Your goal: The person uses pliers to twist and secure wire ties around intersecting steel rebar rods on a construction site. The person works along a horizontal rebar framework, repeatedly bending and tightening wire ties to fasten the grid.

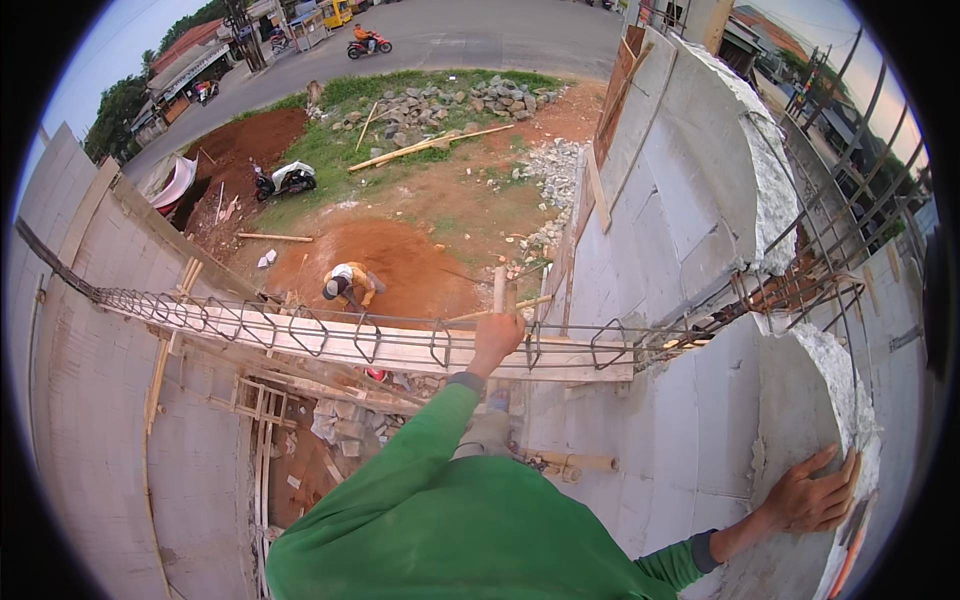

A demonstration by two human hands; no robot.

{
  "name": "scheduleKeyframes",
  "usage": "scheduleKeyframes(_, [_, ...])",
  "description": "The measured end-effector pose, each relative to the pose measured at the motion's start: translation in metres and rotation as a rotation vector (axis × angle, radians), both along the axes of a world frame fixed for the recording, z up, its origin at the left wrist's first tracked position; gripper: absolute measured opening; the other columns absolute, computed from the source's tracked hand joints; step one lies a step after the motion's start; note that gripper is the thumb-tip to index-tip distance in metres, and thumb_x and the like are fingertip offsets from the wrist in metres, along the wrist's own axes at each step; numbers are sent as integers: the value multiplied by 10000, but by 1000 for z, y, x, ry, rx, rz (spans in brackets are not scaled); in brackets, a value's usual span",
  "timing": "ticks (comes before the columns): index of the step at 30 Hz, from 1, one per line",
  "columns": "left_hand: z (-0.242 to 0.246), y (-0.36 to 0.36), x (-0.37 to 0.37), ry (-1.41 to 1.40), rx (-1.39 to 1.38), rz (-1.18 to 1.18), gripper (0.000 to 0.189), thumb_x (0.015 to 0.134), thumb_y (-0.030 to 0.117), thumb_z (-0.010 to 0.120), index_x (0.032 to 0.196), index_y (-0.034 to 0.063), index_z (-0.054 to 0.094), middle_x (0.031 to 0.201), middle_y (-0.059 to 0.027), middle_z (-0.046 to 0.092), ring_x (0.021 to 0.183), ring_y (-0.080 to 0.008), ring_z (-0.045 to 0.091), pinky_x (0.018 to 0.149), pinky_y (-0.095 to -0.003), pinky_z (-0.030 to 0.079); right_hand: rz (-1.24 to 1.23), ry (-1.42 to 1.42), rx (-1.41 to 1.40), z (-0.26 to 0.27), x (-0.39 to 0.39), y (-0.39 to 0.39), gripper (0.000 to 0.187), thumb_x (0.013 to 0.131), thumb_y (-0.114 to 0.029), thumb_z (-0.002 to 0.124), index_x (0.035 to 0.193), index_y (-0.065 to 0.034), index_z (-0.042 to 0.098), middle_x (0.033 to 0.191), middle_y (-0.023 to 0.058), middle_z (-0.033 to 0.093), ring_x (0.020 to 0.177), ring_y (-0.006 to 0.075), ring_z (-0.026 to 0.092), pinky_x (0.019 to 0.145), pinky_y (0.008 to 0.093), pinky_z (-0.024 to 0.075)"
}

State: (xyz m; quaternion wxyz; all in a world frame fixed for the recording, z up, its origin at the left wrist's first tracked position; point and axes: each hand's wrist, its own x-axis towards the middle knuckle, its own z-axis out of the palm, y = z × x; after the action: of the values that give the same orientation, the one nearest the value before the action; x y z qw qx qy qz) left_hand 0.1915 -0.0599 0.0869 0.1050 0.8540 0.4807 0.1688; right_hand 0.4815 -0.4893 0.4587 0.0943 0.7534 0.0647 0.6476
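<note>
My left hand [498,336] reaches forward over the rebar cage of a beam and is closed around the upper part of an upright wooden piece [500,289]. The rebar cage [365,336] runs across above a pale formwork board [300,337]. At the lower right, my right hand [817,491] rests with its fingers slightly spread on the rough broken edge of a grey block wall [720,420]. It grasps no tool that I can see. Both sleeves are green with dark cuffs.
Far below, a person in a cap [352,283] bends over reddish soil [405,262]. Bamboo poles [570,461] lie near my legs. Bare rebar [855,172] sticks out at the right. A plastered block wall [82,360] stands at the left, with stacked blocks [341,424] far below.
</note>
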Motion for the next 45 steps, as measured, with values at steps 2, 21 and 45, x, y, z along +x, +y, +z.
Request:
scheduleKeyframes(2, [-8,2,1,0,26,6,470,1022,327,504,765,33,764,728,-217,723,658,-418,716,634,-547,542,-15,1,-6,-1,1,0,330,1083,-533,587,1263,-287,712,1268,-195,707,1093,80,646,1045,300,480])
scheduleKeyframes(21, [10,-6,-6,-43,16,81,392,1006,338,544,1129,-4,690,668,-197,693,631,-408,712,608,-543,559,235,-121,-41,15,-16,21,598,1084,-582,419,1067,-36,663,933,171,602,911,406,595,900,548,452])
scheduleKeyframes(45, [25,-10,-10,-126,65,53,400,992,357,564,1039,-2,735,642,-197,680,640,-409,712,590,-556,542,228,-141,-56,22,-28,23,563,1087,-551,448,962,-38,645,929,175,612,863,403,595,865,541,470])
